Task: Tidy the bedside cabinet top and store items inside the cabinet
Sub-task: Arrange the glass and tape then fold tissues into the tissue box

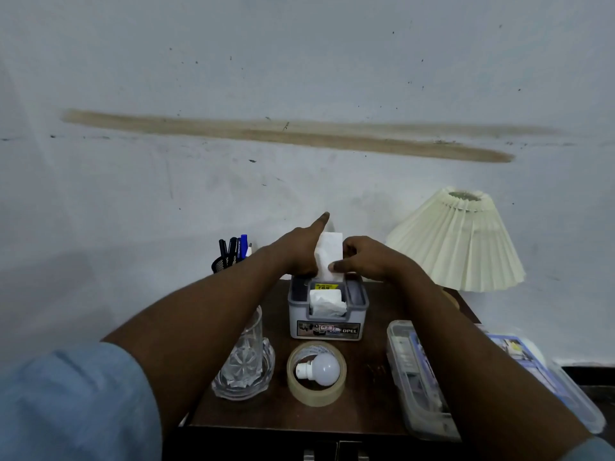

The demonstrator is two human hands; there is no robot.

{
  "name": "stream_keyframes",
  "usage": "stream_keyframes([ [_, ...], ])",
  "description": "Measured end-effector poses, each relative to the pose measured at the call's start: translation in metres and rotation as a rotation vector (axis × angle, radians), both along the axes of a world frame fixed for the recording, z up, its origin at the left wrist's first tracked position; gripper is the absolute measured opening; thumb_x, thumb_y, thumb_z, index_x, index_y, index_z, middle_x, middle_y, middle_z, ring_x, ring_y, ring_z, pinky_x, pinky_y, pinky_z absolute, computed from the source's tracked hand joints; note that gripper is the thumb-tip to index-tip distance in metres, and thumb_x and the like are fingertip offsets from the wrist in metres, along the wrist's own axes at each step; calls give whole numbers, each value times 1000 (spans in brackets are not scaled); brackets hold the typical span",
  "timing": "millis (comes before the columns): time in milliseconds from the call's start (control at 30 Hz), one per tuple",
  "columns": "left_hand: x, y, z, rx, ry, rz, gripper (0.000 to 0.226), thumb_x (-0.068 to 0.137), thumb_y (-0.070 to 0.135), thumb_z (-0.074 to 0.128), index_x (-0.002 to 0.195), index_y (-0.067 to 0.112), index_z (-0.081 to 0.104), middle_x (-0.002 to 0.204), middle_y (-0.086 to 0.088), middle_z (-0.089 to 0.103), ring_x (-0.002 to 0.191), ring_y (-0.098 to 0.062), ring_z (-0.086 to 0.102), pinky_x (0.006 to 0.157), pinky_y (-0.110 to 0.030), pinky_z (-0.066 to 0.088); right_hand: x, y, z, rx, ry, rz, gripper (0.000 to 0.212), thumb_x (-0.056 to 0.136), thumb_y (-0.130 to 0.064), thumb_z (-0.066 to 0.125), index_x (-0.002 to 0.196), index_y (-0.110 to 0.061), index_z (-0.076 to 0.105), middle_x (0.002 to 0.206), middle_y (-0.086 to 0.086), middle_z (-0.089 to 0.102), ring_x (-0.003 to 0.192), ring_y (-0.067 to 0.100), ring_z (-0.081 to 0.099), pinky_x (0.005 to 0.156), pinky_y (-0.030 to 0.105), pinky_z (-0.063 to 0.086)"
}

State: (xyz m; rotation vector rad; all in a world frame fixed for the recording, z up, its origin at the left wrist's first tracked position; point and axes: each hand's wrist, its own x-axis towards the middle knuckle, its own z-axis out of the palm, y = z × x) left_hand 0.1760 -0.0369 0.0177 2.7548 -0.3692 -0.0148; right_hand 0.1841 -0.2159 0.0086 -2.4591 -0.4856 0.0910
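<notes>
Both hands (301, 252) (367, 259) pinching a tissue (329, 257) above the box (327, 311). Probably light, soft, easily torn; best gripped low at its edges, gently.

The scene is seen through a single wide-angle camera worn on the head, directed forward and somewhat downward. The bedside cabinet top (366, 387) is viewed from close above its near edge, and it fills only the lower middle of the frame. The upper half is taken up by the stained wall (299, 94) directly ahead, faced nearly square-on. Both forearms are seen entering from the bottom corners, and the left hand (299, 247) and right hand (369, 257) are caught near the centre. Straight lines are bent toward the edges by the lens.
</notes>
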Motion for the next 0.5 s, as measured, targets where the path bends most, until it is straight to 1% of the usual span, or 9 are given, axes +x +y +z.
stream_keyframes([
  [33,0,1,1,-14,6,-5,132,75,4,82,160,32,-14,128,-18,58,101,-28,60,81,-36,54,1,2,-2,-21,-39,-30,24,85,-25,76,77,-17,55,75,-1,57,74,20,57,61,28,41],
  [67,0,2,1,-33,21,-9,133,74,4,82,160,33,-15,125,-17,59,98,-28,61,80,-37,56,3,4,-5,-53,-80,-63,31,86,-23,75,69,-17,49,71,0,54,73,22,54,58,29,38],
  [100,-1,4,2,-60,43,-12,134,74,3,82,160,34,-16,121,-16,60,96,-29,63,80,-40,58,3,6,-8,-87,-107,-87,36,86,-21,74,65,-17,46,69,0,52,71,21,52,56,28,36],
  [200,-1,9,3,-156,97,-11,134,75,-1,80,159,35,-18,97,-16,66,84,-27,65,78,-42,57,4,10,-15,-158,-94,-93,36,83,-20,78,62,-17,48,67,-1,53,64,15,50,52,25,32],
  [233,-1,11,3,-168,106,-5,133,76,-2,79,159,34,-18,92,-18,66,81,-25,64,76,-41,57,5,10,-17,-158,-77,-93,35,82,-21,78,63,-18,49,67,-2,53,62,13,49,52,24,32],
  [300,-3,11,2,-152,108,4,131,77,-2,78,160,33,-17,93,-20,65,82,-26,63,75,-42,56,6,10,-22,-117,-61,-97,28,82,-23,78,70,-18,53,70,-5,54,65,12,51,53,23,32],
  [400,-3,11,1,-119,96,-1,131,77,1,80,160,31,-16,95,-14,63,88,-27,63,75,-38,56,7,10,-26,50,-48,-114,19,87,-29,73,93,-16,60,83,-6,59,74,11,56,58,23,39],
  [433,-3,12,1,-143,107,-3,131,77,1,81,160,32,-16,97,-15,66,88,-27,64,79,-39,56,8,11,-27,74,-44,-129,18,88,-29,71,95,-16,60,86,-3,60,73,10,56,57,22,39],
  [500,-3,13,1,-228,128,6,131,77,1,81,160,32,-15,100,-16,70,90,-26,67,84,-39,56,10,11,-30,21,-52,-162,19,89,-28,70,84,-15,58,82,-1,60,71,12,56,55,24,37],
])
